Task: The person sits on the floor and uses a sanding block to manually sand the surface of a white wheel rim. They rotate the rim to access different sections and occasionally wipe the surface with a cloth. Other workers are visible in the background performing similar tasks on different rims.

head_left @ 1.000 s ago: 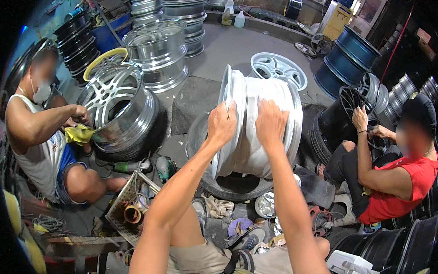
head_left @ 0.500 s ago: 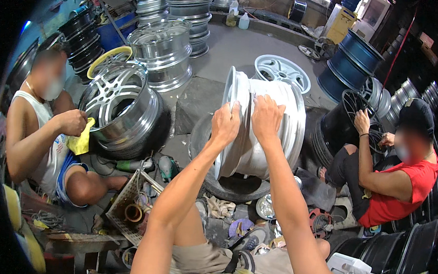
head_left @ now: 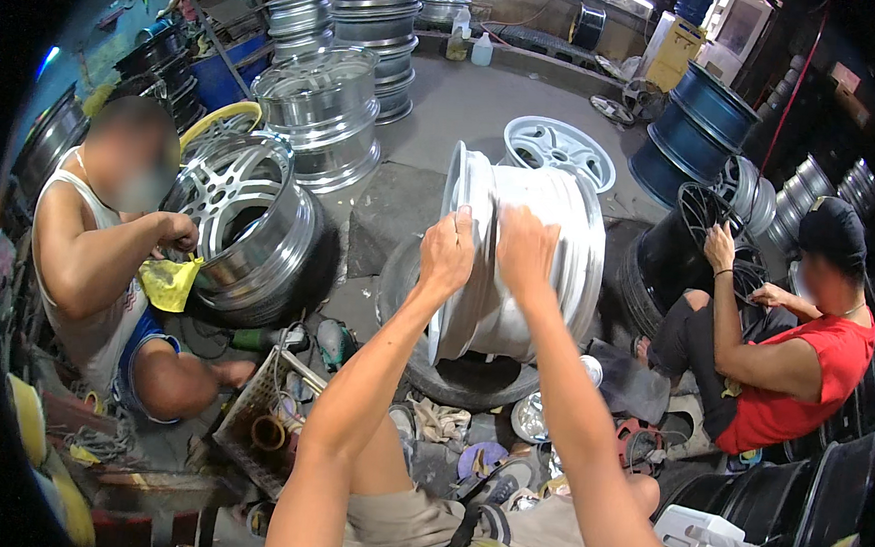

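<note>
A pale grey-white wheel rim (head_left: 530, 324) stands on its edge before me, resting on a tyre (head_left: 471, 384) laid flat on the floor. My left hand (head_left: 448, 249) is closed over the rim's left flange, thumb uppermost. On top of the barrel lies my right hand (head_left: 526, 247), fingers curled and pressed down against the surface. It is slightly blurred, and anything under those fingers is hidden.
A person at left holds a yellow cloth (head_left: 169, 282) by a silver wheel (head_left: 227, 190). Another at right handles a black wheel (head_left: 674, 253). A plastic crate (head_left: 255, 393), power tool (head_left: 336, 342) and cans (head_left: 531, 417) surround my legs. Stacked rims (head_left: 322, 116) stand behind.
My right hand has shifted slightly down and toward me along the barrel, while my left stays on the flange. The person at left has leaned in toward the silver wheel with the yellow cloth.
</note>
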